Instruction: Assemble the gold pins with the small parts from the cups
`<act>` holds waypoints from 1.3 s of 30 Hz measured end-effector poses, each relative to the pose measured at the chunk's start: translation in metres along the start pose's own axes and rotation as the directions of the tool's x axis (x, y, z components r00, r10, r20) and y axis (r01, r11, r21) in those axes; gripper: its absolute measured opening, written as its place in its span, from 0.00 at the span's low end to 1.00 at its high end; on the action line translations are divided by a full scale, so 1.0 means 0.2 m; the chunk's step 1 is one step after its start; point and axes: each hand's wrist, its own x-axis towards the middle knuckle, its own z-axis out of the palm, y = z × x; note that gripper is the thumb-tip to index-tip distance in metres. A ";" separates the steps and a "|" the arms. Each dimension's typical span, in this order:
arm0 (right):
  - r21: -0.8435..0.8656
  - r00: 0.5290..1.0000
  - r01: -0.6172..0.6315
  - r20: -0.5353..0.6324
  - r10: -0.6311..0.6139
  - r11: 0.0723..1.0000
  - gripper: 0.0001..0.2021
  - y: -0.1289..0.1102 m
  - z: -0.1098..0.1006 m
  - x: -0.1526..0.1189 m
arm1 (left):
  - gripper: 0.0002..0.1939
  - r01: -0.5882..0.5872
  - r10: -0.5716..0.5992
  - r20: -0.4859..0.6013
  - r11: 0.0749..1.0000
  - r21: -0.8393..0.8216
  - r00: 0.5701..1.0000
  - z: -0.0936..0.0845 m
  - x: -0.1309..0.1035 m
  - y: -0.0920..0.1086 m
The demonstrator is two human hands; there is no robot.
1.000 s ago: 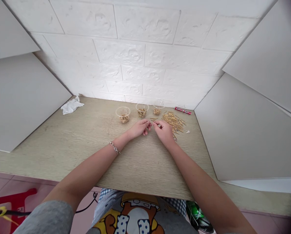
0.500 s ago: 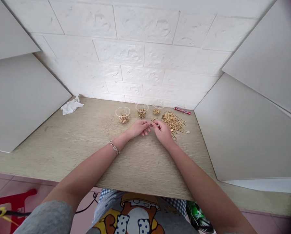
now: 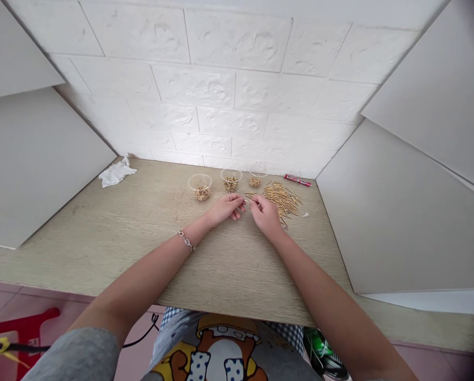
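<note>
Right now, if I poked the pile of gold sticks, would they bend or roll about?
The gold sticks are probably stiff, since they lie straight. Each is likely light, being so thin. A poke might shift several together, because they lie across one another; I can't see whether they're round enough to roll.

A grey short-sleeved T-shirt (image 3: 286, 365) bears a dark-outlined cartoon print (image 3: 223, 353) in brown, yellow and white, with blue-dotted patches (image 3: 234, 369). Blue-and-white checked cloth (image 3: 170, 316) shows beneath. A silver-coloured chain-link bracelet (image 3: 186, 241) circles the left wrist (image 3: 197, 228).
</note>
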 end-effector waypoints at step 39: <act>-0.129 0.998 0.047 0.054 -0.040 0.990 0.08 -0.01 0.00 0.00 | 0.11 -0.016 0.018 -0.035 0.997 0.071 0.999 0.02 0.00 0.01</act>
